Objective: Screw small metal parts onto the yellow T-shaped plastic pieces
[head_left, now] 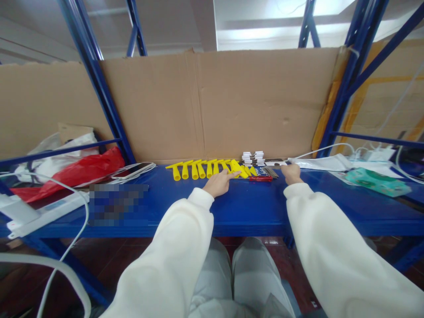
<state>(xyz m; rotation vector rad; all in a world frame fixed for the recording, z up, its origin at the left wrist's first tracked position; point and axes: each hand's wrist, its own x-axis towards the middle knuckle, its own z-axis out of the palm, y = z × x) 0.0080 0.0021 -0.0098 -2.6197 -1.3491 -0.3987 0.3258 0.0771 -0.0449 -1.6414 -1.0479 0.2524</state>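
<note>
My left hand (pixel 219 183) rests at the right part of a row of yellow T-shaped pieces (pixel 192 170) with round hollow ends. Its index finger is stretched out against a tilted yellow piece (pixel 234 166); I see no clear grip. My right hand (pixel 292 174) has its fingers curled at the left end of a white plastic wrapper (pixel 321 163); whatever is in them is hidden. Between the hands lie smaller yellow pieces (pixel 248 171), a red item (pixel 260 179), thin grey strips (pixel 271 172) and stacked white folded pieces (pixel 253 158).
A cardboard sheet (pixel 258 101) stands behind the blue table (pixel 245 207), between blue posts. At left are a phone (pixel 134 170), a red bag (pixel 99 168), a power strip (pixel 49 216) and a loose white cable (pixel 84 221). A green packet (pixel 377 181) lies at right.
</note>
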